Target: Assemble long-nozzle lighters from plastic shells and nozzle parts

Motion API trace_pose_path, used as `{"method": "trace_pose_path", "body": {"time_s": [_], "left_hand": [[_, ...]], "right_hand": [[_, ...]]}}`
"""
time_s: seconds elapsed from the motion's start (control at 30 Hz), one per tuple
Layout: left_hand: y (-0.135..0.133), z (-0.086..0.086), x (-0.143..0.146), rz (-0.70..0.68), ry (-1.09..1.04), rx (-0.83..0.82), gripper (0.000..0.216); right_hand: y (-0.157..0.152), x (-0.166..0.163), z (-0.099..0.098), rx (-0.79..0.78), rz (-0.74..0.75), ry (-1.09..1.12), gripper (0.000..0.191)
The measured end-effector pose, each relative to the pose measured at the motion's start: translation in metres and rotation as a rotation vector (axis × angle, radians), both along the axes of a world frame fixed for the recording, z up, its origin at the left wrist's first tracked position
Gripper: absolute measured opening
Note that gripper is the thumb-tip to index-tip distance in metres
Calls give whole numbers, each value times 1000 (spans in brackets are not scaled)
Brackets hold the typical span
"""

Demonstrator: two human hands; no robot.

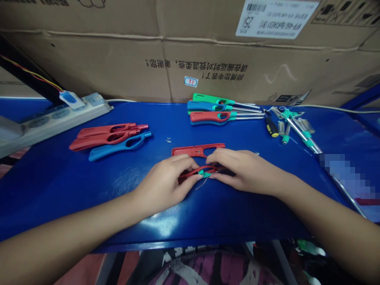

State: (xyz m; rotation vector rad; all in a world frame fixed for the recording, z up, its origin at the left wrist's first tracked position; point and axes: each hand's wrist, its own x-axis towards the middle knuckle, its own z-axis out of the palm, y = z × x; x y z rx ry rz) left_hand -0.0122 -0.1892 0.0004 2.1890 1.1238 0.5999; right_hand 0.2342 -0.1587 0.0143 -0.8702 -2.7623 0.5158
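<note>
Both my hands meet over a red lighter shell half [194,171] near the front of the blue table. My left hand [169,178] grips the shell, its thumb against a green trigger piece [204,173] set in it. The fingers of my right hand [242,168] pinch the shell's other end, and a thin wire [202,184] hangs out below. Just beyond them, a second red shell half [190,151] lies with its hollow side up. A few tiny screws [168,140] are scattered to its left.
Red and blue lighter shells [118,148] lie at left, near a power strip [53,122]. Long-nosed lighters [212,118] are stacked at the back. A screwdriver [270,126] and loose lighter parts [299,126] lie at right. A cardboard box [118,67] walls off the back.
</note>
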Motion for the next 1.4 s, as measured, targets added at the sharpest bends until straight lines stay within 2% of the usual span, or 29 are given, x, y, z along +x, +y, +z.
{"method": "trace_pose_path", "body": {"time_s": [0.17,0.27,0.37,0.47,0.6,0.97,1.17,1.4], "left_hand": [[2,0,0,12,-4,-25,10],[4,0,-1,6,10,-14,12],[5,-2,-2,-12,72,78,18],[4,-3,-3,-33,180,171,28],[3,-1,-3,-30,263,218,33],[4,6,-6,-29,190,110,29],[6,5,-6,-32,136,83,27],[4,1,-6,-87,245,277,31]], "right_hand": [[2,4,4,13,20,-35,24],[3,7,5,25,18,-47,19],[3,8,4,88,37,-71,12],[4,8,0,133,70,-90,14],[5,7,-2,77,69,-62,13],[4,10,0,81,41,-85,14],[2,8,3,-23,54,-12,6],[3,10,9,-170,82,79,10]]}}
